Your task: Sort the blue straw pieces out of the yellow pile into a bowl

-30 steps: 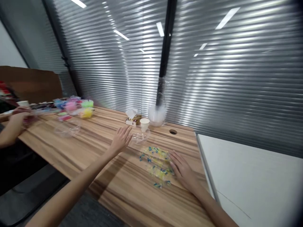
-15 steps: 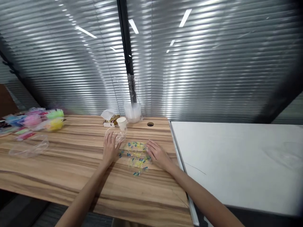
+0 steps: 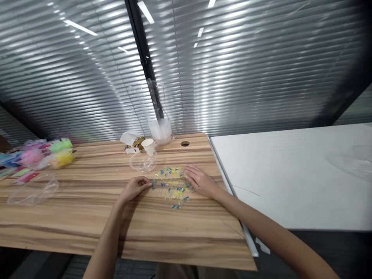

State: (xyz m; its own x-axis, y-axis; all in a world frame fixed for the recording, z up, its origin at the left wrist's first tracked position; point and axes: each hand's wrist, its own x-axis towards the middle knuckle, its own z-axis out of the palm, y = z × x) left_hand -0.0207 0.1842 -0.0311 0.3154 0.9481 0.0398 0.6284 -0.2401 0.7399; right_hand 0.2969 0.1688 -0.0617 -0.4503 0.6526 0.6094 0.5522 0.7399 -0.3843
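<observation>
On the wooden table lies a winding strand of clear, yellow and blue tinsel. My left hand is at its left end, thumb and fingertips pinched together; the small piece between them is too small to name. My right hand rests at the upper right of the strand, fingers extended and lying over its edge. Behind my left hand sits a clear round plastic bowl, with a white paper cup at its back edge.
A tissue pack and a stack of clear containers stand near the blinds. Colourful bagged materials and another clear container are at left. A white table adjoins at right.
My left hand has come down from beside the clear bowl, and its spread fingers have closed at the strand's left end. My right hand stays by the strand. The camera view has tilted.
</observation>
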